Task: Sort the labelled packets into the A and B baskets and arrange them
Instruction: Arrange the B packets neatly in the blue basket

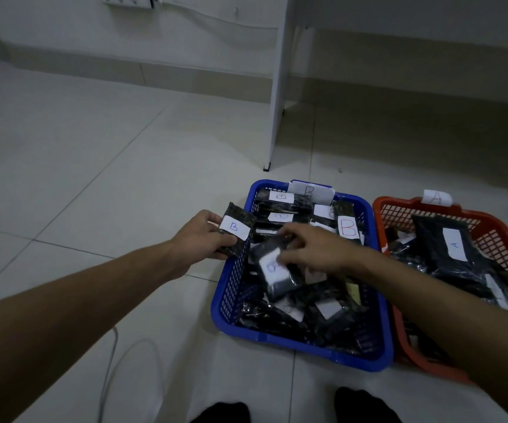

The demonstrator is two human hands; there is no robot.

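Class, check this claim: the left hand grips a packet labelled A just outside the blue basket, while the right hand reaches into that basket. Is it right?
Not quite. The head view shows the packet in the left hand is labelled B, not A. The rest holds: it is gripped just outside the blue basket, while the right hand reaches into that basket.

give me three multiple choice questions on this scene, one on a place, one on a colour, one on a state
1. Where is the packet in the left hand?
A. over the blue basket's left rim
B. in the red basket
C. on the floor

2. What colour is the basket tagged A?
A. blue
B. green
C. red

3. What is the right hand doing?
A. hanging idle
B. pinching a packet in the blue basket
C. gripping the table leg

Answers:
1 A: the left hand holds the B packet by the blue basket rim.
2 C: the A tag sits on the red basket.
3 B: the right hand has fingers on the blurred packet.
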